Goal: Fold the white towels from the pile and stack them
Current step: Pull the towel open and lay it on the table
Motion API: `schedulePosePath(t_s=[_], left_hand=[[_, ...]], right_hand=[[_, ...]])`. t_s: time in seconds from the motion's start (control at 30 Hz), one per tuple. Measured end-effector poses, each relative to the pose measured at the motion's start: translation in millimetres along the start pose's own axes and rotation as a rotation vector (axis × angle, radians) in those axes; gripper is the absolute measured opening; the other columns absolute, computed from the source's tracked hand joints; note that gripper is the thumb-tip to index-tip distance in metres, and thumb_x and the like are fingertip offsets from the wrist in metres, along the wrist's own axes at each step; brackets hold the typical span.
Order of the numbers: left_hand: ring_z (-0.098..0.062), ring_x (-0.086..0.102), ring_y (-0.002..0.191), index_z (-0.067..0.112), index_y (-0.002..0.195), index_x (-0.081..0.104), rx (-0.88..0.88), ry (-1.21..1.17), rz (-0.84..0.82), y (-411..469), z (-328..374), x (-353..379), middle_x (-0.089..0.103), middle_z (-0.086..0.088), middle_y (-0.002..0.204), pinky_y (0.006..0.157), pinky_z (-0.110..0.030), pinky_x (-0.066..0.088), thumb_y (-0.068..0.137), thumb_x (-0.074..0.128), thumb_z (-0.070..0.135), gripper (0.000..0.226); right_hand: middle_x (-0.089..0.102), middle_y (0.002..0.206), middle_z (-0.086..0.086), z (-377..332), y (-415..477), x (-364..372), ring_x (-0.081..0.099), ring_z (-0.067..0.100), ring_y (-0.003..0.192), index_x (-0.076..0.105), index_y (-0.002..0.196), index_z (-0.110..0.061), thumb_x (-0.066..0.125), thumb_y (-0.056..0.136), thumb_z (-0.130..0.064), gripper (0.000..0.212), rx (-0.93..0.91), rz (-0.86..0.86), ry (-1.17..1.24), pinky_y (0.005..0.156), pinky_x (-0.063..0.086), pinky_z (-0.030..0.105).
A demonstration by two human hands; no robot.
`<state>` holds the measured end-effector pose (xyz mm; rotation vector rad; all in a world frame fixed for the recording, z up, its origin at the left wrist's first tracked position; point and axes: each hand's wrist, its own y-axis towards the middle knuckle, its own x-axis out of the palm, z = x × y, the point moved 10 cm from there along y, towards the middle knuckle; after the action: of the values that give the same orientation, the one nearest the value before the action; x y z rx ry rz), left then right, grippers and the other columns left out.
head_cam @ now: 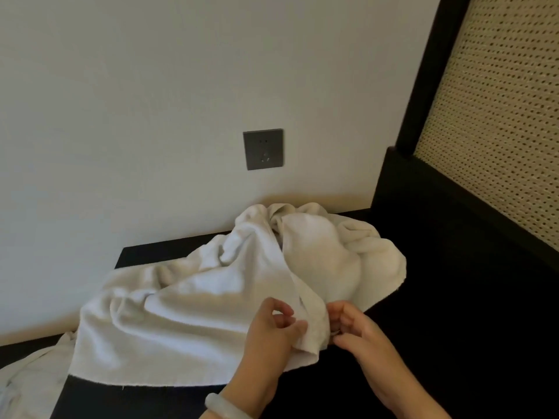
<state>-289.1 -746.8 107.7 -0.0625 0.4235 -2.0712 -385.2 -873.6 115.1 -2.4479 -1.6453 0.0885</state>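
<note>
Head view. A white towel point(181, 322) lies crumpled across the dark tabletop point(453, 328), spreading from 9 o'clock toward the centre, with its near corner raised at 6 o'clock. The left hand point(272, 337), with a pale bangle point(222, 403) at the wrist, pinches this corner between thumb and curled fingers. The right hand point(358, 331), just at its 3 o'clock, curls its fingers round the same edge. A pile of towels point(341, 252) is heaped at 12 o'clock of the hands, against the wall point(121, 116). A grey socket point(263, 149) is above it, and a woven cane panel point(499, 131) stands at 2 o'clock.
</note>
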Motion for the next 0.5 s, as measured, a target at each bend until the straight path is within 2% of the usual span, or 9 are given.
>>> schedulePosePath(t_s=[0.07,0.13,0.23,0.27,0.33,0.4,0.5], left_hand=[[-0.027,0.065,0.073,0.02,0.084,0.057,0.043,-0.054,-0.026,-7,18,13,0.068,-0.019,0.088,0.067,-0.039,0.052,0.077,0.074,0.013,0.02],[-0.034,0.066,0.077,0.022,0.078,0.061,0.079,-0.091,-0.072,-13,37,28,0.067,-0.019,0.084,0.074,-0.047,0.056,0.075,0.073,0.011,0.017],[-0.026,0.065,0.074,0.02,0.075,0.071,0.105,-0.11,-0.172,-20,60,52,0.061,-0.009,0.074,0.08,-0.047,0.059,0.084,0.069,0.0,0.023],[-0.022,0.063,0.073,0.019,0.076,0.073,0.107,-0.125,-0.217,-22,67,60,0.06,-0.005,0.072,0.08,-0.043,0.059,0.086,0.068,-0.001,0.023],[-0.018,0.064,0.071,0.019,0.079,0.076,0.113,-0.144,-0.307,-26,82,74,0.063,0.001,0.07,0.073,-0.033,0.056,0.089,0.066,0.001,0.023],[-0.014,0.068,0.073,0.021,0.082,0.077,0.134,-0.111,-0.365,-28,96,85,0.07,0.004,0.074,0.069,-0.025,0.054,0.091,0.061,-0.001,0.029],[-0.017,0.073,0.084,0.017,0.087,0.076,0.185,-0.047,-0.424,-31,109,100,0.075,-0.003,0.09,0.074,-0.026,0.057,0.088,0.061,-0.007,0.029]], right_hand=[[0.07,0.115,0.005,-14,-11,-4,0.067,0.019,0.108,0.063,0.118,-0.016,0.069,0.085,-0.004,0.036,-0.038,-0.047,-0.023,0.093,0.053,0.031],[0.07,0.113,-0.003,-31,-20,-16,0.067,0.013,0.105,0.062,0.116,-0.031,0.078,0.08,-0.018,0.041,-0.088,0.015,-0.189,0.092,0.053,0.029],[0.072,0.094,-0.007,-67,-37,-42,0.066,0.003,0.085,0.068,0.098,-0.04,0.066,0.092,-0.011,0.03,-0.22,0.229,-0.32,0.075,0.049,0.014],[0.071,0.088,-0.006,-76,-44,-53,0.065,0.003,0.079,0.069,0.094,-0.04,0.06,0.095,-0.008,0.033,-0.249,0.309,-0.322,0.071,0.048,0.013],[0.072,0.087,-0.003,-89,-56,-72,0.066,0.01,0.08,0.071,0.092,-0.04,0.055,0.097,-0.009,0.036,-0.254,0.408,-0.297,0.072,0.05,0.02],[0.073,0.092,-0.006,-97,-65,-82,0.068,0.011,0.086,0.072,0.094,-0.044,0.056,0.097,-0.016,0.032,-0.22,0.418,-0.281,0.078,0.052,0.026],[0.069,0.105,-0.018,-100,-72,-79,0.066,0.001,0.097,0.072,0.104,-0.046,0.072,0.086,-0.021,0.031,-0.159,0.302,-0.311,0.082,0.05,0.014]])
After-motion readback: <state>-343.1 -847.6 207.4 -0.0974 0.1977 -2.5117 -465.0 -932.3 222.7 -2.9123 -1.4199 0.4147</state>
